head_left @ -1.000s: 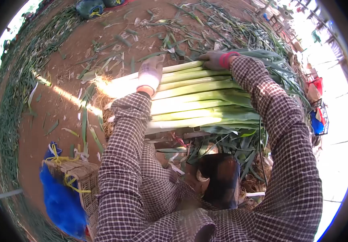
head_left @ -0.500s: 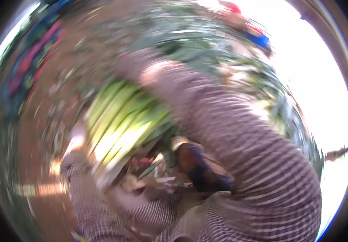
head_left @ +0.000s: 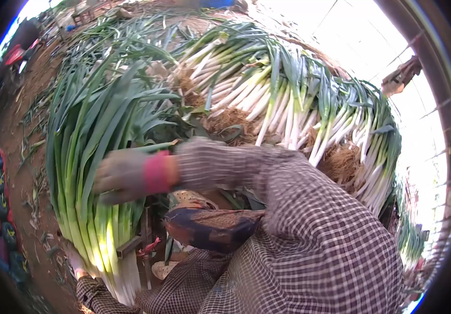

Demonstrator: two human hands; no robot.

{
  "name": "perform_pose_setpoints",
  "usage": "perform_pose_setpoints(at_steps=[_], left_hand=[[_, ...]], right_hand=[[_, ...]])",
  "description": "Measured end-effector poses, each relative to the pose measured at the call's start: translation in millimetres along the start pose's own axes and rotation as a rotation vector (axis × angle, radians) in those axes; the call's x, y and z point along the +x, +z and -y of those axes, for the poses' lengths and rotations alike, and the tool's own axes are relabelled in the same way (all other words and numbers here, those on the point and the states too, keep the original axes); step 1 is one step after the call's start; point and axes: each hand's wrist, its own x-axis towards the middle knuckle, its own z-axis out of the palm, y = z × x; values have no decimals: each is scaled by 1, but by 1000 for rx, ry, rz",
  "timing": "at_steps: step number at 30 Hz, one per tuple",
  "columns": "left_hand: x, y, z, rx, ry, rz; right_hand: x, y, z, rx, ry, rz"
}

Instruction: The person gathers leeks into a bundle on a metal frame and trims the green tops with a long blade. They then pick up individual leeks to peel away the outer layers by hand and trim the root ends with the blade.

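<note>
Now the leek bundle has swung upright, right hand closed around it, left hand gripping its base.

Left hand mostly hidden behind the leek bundle.

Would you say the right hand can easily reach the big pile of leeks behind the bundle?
Probably yes: the right hand rests on the bundle, and the pile lies just beyond with nothing between.
</note>
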Motion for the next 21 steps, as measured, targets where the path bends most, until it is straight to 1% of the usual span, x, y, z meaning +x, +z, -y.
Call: perform_pose_setpoints(at_steps=[1,2,3,4,5,6,7,9,12,13,14,15,16,17,18,19,21], left_hand=[[0,-1,1,-3,-4,-2],[1,-3,3,-14,-9,-7],[1,-5,5,-19,-13,-8],[3,-10,8,-18,-19,-8],[3,-9,5,-15,-23,-4],[6,-13,8,9,-24,12],[7,-13,8,-67,-33,5],[11,-14,8,-212,-45,0],[38,-22,26,206,-61,-14],[48,-27,32,344,-64,-31],[53,-27,39,411,32,39],[53,-30,22,370,-25,42],[45,-29,-4,327,-82,45],[39,-32,-25,285,-140,49],[41,-30,-29,324,-106,25],[40,-32,-41,276,-108,19],[30,-26,-73,175,-116,9]], right_hand=[[-54,-30,1,-54,195,57],[-107,-54,-10,-148,347,352],[-172,-66,-30,-179,427,434],[-230,-94,-33,-402,569,632],[-252,-133,-24,-415,676,740],[-251,-163,-10,-540,836,982],[-295,-182,-17,-526,841,1070],[-321,-219,-9,-487,1111,1136],[-386,-251,-10,-632,1117,983],[-397,-265,-9,-697,1002,888],[-406,-277,-9,-760,885,790],[-413,-287,-10,-819,767,691],[-414,-297,-10,-841,834,810],[-420,-308,-13,-815,839,967],[-438,-313,-13,-859,802,924],[-456,-314,-12,-902,766,883],[-456,-322,-12,-862,822,962]])
